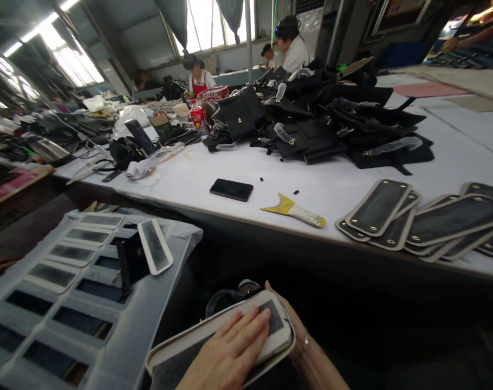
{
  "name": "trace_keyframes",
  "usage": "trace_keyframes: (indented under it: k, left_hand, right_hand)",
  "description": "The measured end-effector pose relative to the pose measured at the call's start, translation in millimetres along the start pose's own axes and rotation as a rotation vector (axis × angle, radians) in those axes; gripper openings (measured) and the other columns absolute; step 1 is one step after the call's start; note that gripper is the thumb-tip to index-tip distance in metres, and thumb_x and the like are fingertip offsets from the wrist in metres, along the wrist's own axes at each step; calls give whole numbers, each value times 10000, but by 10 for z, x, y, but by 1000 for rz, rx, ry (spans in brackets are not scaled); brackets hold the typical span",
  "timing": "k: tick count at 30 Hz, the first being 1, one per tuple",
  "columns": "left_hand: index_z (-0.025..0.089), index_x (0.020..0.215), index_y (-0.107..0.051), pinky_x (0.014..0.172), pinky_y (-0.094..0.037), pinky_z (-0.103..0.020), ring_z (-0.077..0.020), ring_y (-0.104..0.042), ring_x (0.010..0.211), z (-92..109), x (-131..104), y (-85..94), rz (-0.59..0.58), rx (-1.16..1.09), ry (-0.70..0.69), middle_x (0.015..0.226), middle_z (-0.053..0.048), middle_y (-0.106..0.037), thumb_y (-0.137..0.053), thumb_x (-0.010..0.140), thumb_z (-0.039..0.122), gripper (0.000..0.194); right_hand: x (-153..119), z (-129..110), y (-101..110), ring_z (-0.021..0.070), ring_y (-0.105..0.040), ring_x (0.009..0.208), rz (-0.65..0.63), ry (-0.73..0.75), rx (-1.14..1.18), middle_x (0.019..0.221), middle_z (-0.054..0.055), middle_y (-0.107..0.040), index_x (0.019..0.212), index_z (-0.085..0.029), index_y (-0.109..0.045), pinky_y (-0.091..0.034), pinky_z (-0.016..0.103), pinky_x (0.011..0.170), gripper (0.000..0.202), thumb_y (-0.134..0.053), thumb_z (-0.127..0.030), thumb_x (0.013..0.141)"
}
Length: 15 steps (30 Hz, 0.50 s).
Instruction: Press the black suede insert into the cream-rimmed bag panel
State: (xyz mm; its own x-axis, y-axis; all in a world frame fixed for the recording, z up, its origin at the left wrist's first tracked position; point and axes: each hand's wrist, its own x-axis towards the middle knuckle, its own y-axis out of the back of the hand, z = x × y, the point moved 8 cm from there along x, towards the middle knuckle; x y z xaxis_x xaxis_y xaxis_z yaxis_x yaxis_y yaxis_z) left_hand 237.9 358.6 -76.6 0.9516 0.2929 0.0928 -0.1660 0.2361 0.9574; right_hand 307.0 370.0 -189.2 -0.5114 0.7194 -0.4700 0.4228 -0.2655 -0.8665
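Low in the view I hold an oval panel [271, 325] with a dark middle and a pale rim, lying on another like it. My left hand [230, 352] presses flat on top, fingers together. Under the panel's far end is my right hand [297, 330], curled around it, a ring on one finger. A dark strap or bag part [226, 298] shows just behind the panel.
A white table edge [271, 227] runs across ahead, bearing a black phone [231, 189], a yellow-handled scraper [293, 210], stacked oval panels [380, 208] at right and a pile of black bags [311, 119]. A slotted rack [67, 254] with panels stands at left. Other people work at the back.
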Motion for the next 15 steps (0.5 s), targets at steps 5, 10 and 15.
trace_keyframes:
  k: [5,10,15]
  left_hand:
    - [226,1581,-108,1169,-297,-431,-275,-291,1454,-40,52,71,-83,-286,84,1595,-73,-260,-591,929,202,811]
    - [232,1568,-192,1164,-322,-472,-290,-338,1435,28,79,342,-43,-352,138,1573,-87,-321,-664,897,260,821]
    - [194,1448,-460,1189,-320,-381,-218,-395,1418,-30,88,398,36,-364,269,1521,-52,-451,-636,884,200,591]
  right_hand:
    - [-177,-100,151,320,-709,937,68,100,-39,1009,163,-736,1155,-109,-681,-503,462,914,642,-595,-672,858]
    - [-240,-65,88,325,-694,971,-14,4,-55,1024,168,-736,1155,-97,-695,-481,468,946,667,-646,-674,825]
    - [-339,-204,30,305,-675,1003,5,151,-129,1032,127,-743,1150,-148,-710,-444,448,989,598,-743,-618,782]
